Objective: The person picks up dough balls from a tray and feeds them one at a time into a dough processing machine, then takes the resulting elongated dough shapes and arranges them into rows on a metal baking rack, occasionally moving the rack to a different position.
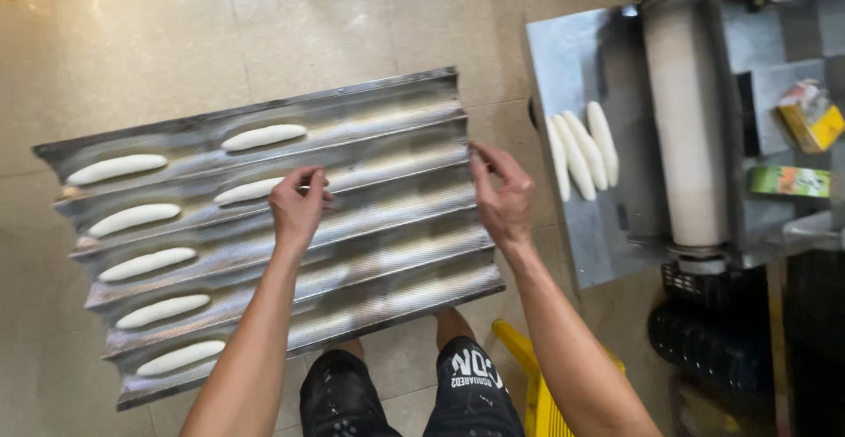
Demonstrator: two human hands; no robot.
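A pale dough stick (249,191) lies in a groove of the wavy metal baking tray (396,252), the left hand (297,210) pinching its end. The right hand (503,199) hovers loosely open, empty. Three more dough sticks (581,148) wait on the steel desk (572,58) beside a roller (685,111).

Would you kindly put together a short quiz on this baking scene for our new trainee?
1. True or false: the left hand touches a dough piece on the corrugated tray.
2. How many dough pieces lie on the tray: A) five, B) eight, C) ten?
3. Where do the other shaped dough pieces lie?

Key:
1. True; its fingers are at the end of that dough piece.
2. B, eight: six in the left column and two beside them.
3. On the metal table to the right, next to the white roller, beyond the empty right hand.
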